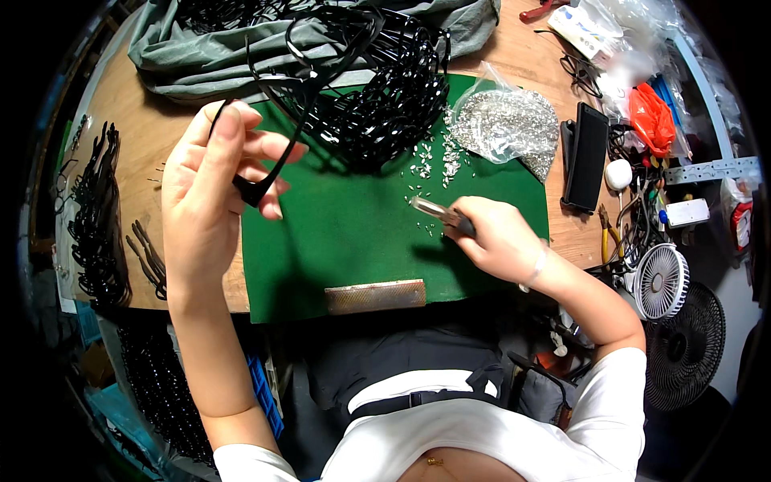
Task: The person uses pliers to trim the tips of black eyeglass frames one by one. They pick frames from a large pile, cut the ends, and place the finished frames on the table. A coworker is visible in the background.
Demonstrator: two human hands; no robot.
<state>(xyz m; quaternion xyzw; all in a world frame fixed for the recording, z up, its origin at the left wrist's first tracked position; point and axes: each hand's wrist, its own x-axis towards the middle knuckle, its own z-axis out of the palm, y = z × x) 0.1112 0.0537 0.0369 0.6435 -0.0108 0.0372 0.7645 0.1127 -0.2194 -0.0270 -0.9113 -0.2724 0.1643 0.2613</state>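
My left hand (210,165) is raised over the left side of the green mat (345,233), its fingers closed on a black eyeglass frame (254,191). The frame's upper part overlaps a heap of glossy black eyeglass frames (393,112) behind it. Over the mat's right half, my right hand (496,233) grips a metal-tipped tool (432,209) with a dark handle; its exact kind is unclear. The tool's tip points left, close to scattered small silvery pieces (451,165). Beyond them, a clear plastic bag (502,120) holds many more such pieces.
A rough rectangular block (375,296) lies at the mat's front edge. Black frame parts (100,225) lie at the left. A black phone (586,157), yellow-handled pliers (606,233), cables and a white fan (661,281) crowd the right. Grey cloth (185,60) lies behind.
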